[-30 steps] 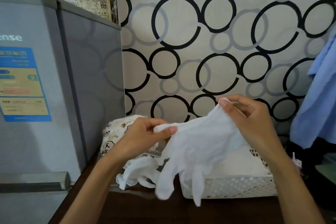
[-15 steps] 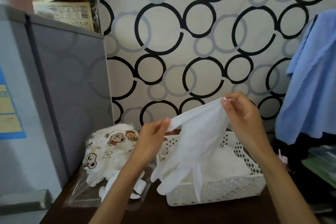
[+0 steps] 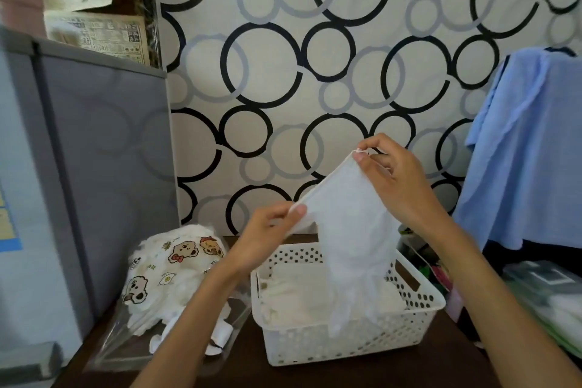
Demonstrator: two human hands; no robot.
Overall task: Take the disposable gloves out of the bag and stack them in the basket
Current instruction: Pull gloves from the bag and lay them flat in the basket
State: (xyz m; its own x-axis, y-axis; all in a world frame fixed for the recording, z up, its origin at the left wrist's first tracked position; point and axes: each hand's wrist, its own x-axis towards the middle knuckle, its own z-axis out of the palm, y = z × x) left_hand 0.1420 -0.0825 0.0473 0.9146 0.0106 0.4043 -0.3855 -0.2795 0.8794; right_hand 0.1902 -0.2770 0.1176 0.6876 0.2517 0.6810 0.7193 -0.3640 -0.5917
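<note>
Glove (image 3: 349,230), thin, white, translucent, fingers dangling

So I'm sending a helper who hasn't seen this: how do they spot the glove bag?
On the dark table, left of the white basket, lies the bag. It alone is clear plastic printed with cartoon bears, white gloves spilling out.

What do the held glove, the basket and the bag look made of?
Glove: thin translucent white plastic film, seemingly; it drapes limp. Basket: rigid white plastic, likely moulded; walls perforated with round holes. Bag: clear glossy plastic film printed with cartoon bears.
</note>
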